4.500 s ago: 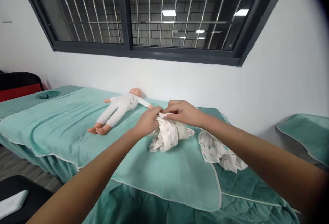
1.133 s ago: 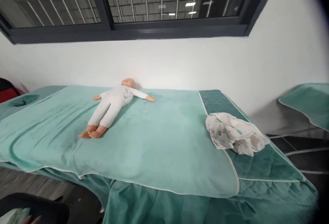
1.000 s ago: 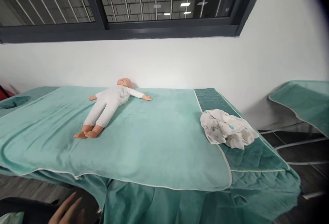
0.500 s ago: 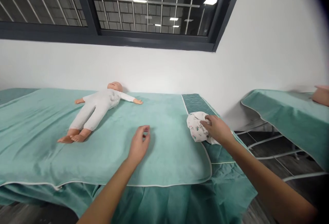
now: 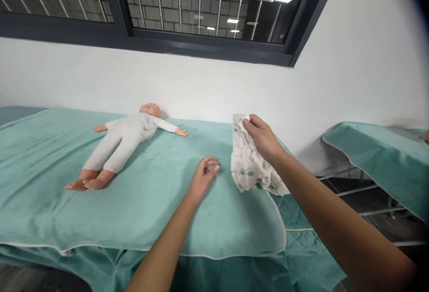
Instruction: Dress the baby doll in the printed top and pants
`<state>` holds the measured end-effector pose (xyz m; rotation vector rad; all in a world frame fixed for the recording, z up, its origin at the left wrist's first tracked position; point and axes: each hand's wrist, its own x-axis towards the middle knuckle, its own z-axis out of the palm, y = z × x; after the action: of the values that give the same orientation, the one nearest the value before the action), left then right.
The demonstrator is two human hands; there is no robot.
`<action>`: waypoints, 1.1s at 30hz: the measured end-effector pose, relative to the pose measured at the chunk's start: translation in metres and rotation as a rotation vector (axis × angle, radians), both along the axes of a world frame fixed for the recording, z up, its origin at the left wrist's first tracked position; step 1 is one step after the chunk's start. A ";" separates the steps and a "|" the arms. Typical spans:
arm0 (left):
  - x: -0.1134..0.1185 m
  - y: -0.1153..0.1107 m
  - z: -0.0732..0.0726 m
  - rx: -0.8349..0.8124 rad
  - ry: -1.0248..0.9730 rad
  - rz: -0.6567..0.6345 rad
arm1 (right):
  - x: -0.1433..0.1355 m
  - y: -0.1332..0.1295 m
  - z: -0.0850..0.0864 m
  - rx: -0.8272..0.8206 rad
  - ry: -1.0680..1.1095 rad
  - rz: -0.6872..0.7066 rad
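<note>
Right hand [image 5: 263, 139] has raised printed cloth [image 5: 244, 167]; left hand [image 5: 203, 175] now nearer it.

Crumpled white fabric cloth [image 5: 244, 162], small teal-and-dark print; top edge pinched in right hand [image 5: 263, 139], folds hanging below it.

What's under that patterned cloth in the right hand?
Below the cloth held by the right hand, a light green blanket and darker green cover show. What its folds block is hidden; I can't tell whether they touch the bedding.
</note>
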<state>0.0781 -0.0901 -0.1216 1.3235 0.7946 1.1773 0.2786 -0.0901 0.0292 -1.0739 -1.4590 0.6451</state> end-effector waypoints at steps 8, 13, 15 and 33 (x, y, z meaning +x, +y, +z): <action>0.007 -0.002 0.001 0.027 -0.259 0.101 | -0.049 -0.014 -0.006 0.006 0.091 0.432; 0.000 0.002 -0.001 -0.107 -0.449 0.186 | -0.020 -0.020 -0.073 -0.008 -0.637 0.115; -0.005 0.004 0.001 -0.201 -0.588 0.193 | 0.000 -0.026 -0.104 -0.067 -0.941 -0.165; -0.017 0.004 0.016 -0.305 -0.544 0.173 | 0.031 -0.052 -0.089 -0.010 -1.053 -0.298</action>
<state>0.0608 -0.0864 -0.1060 0.6461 0.6596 1.4041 0.3099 -0.1420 -0.0594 -1.7194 -2.0847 -0.2009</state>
